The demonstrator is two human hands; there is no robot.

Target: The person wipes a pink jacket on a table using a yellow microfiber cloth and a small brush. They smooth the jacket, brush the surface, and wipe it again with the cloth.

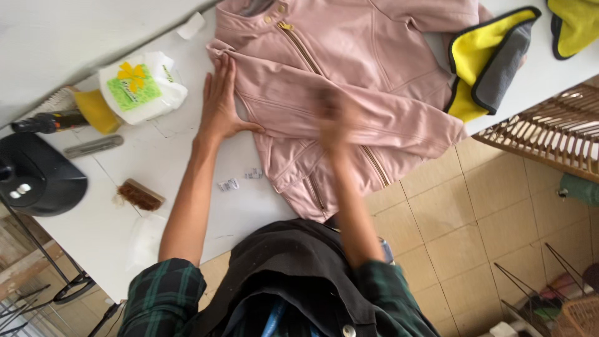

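Observation:
A pale pink zip-up jacket lies spread on a white table, its lower hem hanging over the near edge. My left hand lies flat with fingers apart on the jacket's left side, by the sleeve. My right hand is over the jacket's middle, on the sleeve folded across the front; it is motion-blurred and holds nothing that I can see.
A yellow and grey cloth lies by the jacket's right shoulder, another yellow cloth at top right. A white bag with a green label, a small brush and a black round device sit left. A wicker rack stands right.

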